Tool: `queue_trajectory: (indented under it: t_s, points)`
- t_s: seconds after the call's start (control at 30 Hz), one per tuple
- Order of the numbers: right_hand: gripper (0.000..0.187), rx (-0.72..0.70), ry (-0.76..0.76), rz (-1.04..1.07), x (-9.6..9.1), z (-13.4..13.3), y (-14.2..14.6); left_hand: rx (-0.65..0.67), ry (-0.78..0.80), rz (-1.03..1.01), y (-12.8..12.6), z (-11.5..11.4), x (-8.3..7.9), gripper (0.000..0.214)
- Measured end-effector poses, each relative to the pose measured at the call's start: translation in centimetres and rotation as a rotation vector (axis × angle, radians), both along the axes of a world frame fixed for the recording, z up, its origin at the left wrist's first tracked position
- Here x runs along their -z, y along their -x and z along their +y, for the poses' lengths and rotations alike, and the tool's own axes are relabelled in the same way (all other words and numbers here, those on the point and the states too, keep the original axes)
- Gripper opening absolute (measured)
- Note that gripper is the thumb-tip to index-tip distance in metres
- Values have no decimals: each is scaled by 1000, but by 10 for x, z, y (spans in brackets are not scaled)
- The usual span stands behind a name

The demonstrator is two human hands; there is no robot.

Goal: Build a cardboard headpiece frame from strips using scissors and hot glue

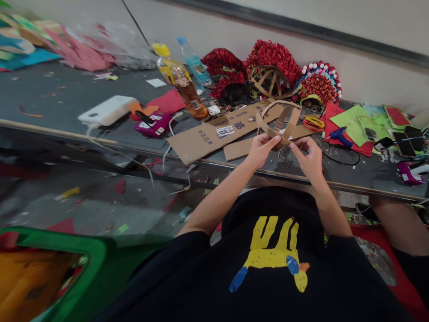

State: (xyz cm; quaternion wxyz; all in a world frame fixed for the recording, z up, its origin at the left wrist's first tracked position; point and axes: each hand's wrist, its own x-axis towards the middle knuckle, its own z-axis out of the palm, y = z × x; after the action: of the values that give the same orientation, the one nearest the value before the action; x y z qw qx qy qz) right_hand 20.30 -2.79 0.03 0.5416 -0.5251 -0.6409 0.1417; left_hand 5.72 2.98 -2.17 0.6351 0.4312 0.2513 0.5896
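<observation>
Both hands meet over the low table's front edge (pixel 234 166). My left hand (pixel 263 150) pinches the near side of a cardboard strip frame (pixel 280 120), a domed cage of tan bands. My right hand (pixel 310 156) pinches the same frame from the right, fingers pressed on a strip end. The frame stands tilted above a flat cardboard sheet (pixel 214 132) printed with letters.
Red flower-covered headpieces (pixel 273 60) line the wall. A blue glue gun (pixel 340 136), red-yellow scissors (pixel 313 123), coloured paper (pixel 358 123), bottles (pixel 182 80), a white power bank (pixel 107 112) and phones (pixel 404 143) lie around. A green bag (pixel 67 268) sits lower left; another person's leg (pixel 395 223) right.
</observation>
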Motion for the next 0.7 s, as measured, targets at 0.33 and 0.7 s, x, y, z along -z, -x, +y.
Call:
queue_trajectory:
  t_s: [0.33, 0.7]
  points:
    - [20, 1, 46, 15, -1, -1, 4, 38, 14, 55, 3, -1, -2, 43]
    - [22, 5, 55, 4, 6, 0, 1, 20, -24, 104, 2, 0, -1, 40]
